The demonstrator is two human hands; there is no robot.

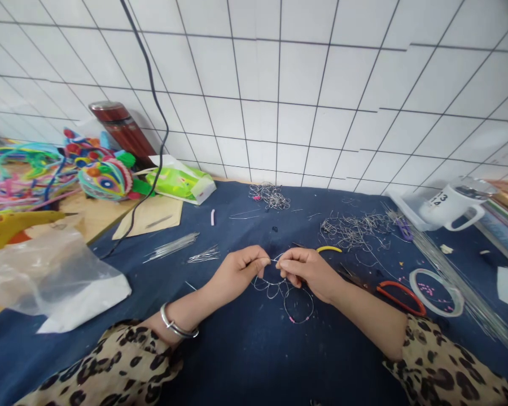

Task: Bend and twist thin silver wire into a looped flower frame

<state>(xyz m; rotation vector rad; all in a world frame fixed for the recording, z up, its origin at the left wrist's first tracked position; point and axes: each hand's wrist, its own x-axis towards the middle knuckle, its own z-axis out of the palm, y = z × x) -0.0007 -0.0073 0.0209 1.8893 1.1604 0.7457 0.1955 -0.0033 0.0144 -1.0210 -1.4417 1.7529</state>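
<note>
My left hand [239, 269] and my right hand [307, 270] meet over the dark blue cloth [245, 349]. Both pinch a thin silver wire piece [285, 293] bent into several loops. One larger loop hangs toward me and carries a few small pink beads near its bottom. The fingers of each hand are closed on the wire's top, almost touching each other. A silver bangle [176, 326] circles my left wrist, and both sleeves are leopard print.
Tangles of loose wire [355, 228] lie behind my hands, straight wire bundles [173, 246] to the left. Red-handled scissors [400, 296] and a tape roll [437, 290] sit right, near a white mug [452, 204]. A plastic bag [46, 273], glue gun [12, 224] and colourful pipe-cleaner crafts [104, 177] crowd the left.
</note>
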